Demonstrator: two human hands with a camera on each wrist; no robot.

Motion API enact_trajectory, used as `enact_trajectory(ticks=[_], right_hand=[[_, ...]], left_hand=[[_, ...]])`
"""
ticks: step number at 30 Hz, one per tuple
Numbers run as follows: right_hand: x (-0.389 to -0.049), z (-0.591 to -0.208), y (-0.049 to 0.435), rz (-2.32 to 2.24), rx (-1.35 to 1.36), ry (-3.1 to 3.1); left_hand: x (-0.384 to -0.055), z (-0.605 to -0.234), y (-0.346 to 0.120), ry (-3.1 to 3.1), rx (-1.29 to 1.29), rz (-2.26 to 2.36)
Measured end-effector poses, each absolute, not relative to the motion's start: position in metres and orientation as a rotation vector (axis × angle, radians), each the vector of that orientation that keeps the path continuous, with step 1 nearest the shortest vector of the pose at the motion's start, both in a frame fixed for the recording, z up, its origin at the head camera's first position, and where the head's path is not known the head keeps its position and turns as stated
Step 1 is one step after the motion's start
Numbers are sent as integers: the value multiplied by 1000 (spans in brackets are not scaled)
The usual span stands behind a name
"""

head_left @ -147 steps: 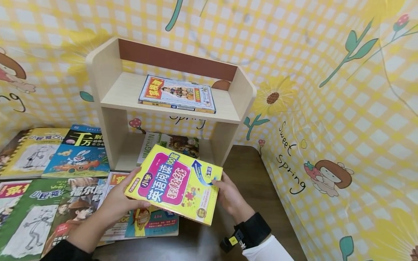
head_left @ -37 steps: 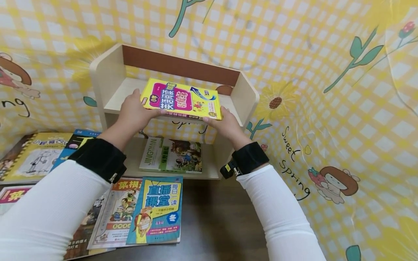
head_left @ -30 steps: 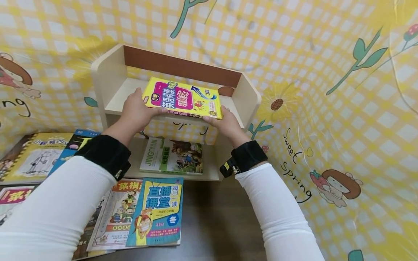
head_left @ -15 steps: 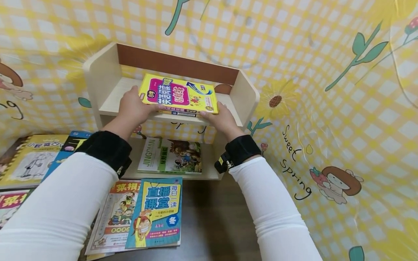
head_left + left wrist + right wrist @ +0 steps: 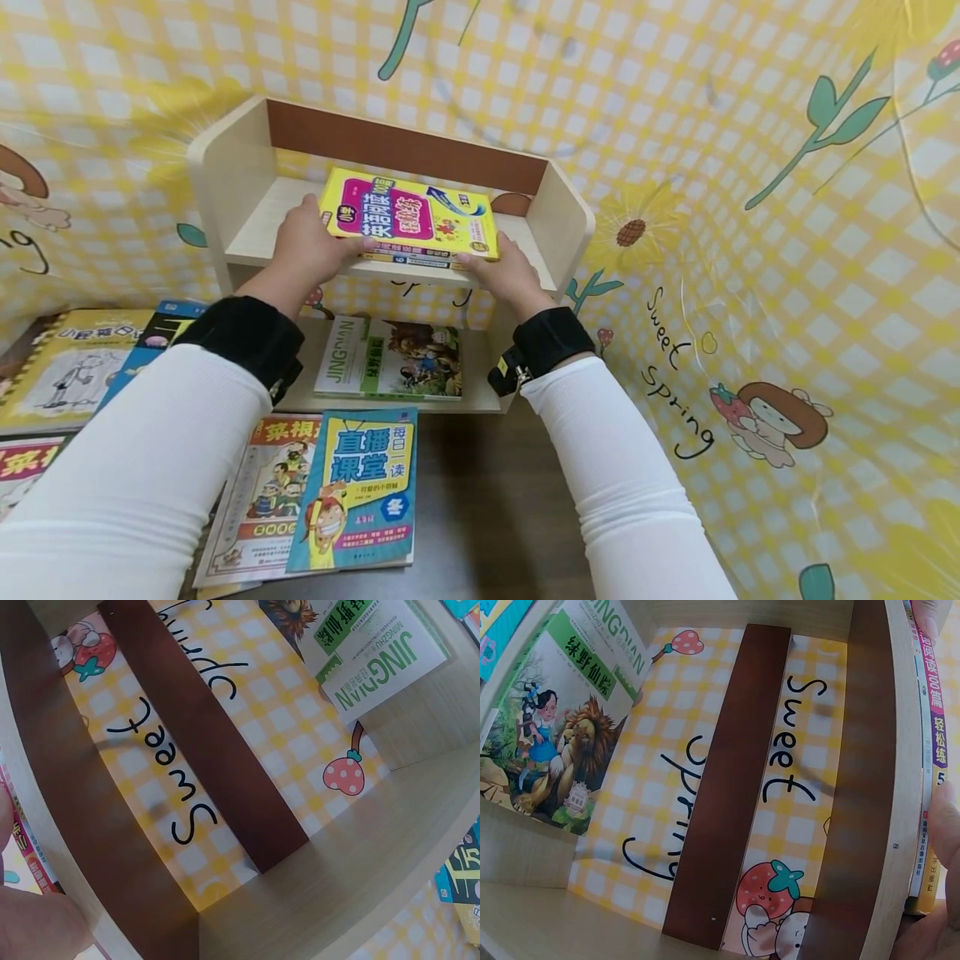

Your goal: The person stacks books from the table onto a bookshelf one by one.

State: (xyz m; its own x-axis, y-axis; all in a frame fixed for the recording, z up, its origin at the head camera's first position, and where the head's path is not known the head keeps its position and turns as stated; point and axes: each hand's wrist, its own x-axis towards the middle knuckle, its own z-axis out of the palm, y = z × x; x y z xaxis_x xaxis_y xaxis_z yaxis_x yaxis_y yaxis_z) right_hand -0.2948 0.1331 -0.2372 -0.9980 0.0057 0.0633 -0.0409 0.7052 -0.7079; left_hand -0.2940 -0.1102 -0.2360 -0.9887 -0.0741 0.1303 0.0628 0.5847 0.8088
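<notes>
A yellow book [image 5: 408, 215] with a pink title panel lies flat on the top shelf of a small wooden bookshelf [image 5: 232, 196], over other books whose spines [image 5: 408, 260] show below it. My left hand [image 5: 309, 248] holds its left end, thumb along the front edge. At the right front corner my right hand [image 5: 512, 268] grips it the same way. In the right wrist view, the book's pink spine [image 5: 934, 712] sits against the thinner books beneath, with the right thumb [image 5: 946, 817] on it. The left wrist view shows only part of the left hand [image 5: 41, 922].
On the lower shelf lies a green-and-white book [image 5: 390, 358]. A blue book [image 5: 356, 492] overlaps a comic-covered book [image 5: 273, 500] on the dark table [image 5: 480, 500]. More books, including a yellow one [image 5: 82, 367], lie at the left. Yellow checked cloth [image 5: 675, 125] lines the walls.
Both hands have carried the yellow book from in front of the bookshelf up to the top shelf. It has since come down onto the books there, and both hands still hold it.
</notes>
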Motion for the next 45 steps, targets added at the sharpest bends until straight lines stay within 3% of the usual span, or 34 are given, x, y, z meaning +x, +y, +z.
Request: enact_trajectory(ticks=[18,30,37,45], right_hand=[[-295,-245,136,1136,66,-2780],[-275,-262,136,1128,71,-2687],[-247,-280,141,1026,221,-2599],[-201,-320,147,898,338,-2625]], left_hand=[[-296,-240,-106,-2675,-24,-1328],[-291,-253,-117,-2566,-175,-1291],[-271,-279,-126,-2422,-329,-1196],[-224,-334,-141,-2443,-405,-1057]])
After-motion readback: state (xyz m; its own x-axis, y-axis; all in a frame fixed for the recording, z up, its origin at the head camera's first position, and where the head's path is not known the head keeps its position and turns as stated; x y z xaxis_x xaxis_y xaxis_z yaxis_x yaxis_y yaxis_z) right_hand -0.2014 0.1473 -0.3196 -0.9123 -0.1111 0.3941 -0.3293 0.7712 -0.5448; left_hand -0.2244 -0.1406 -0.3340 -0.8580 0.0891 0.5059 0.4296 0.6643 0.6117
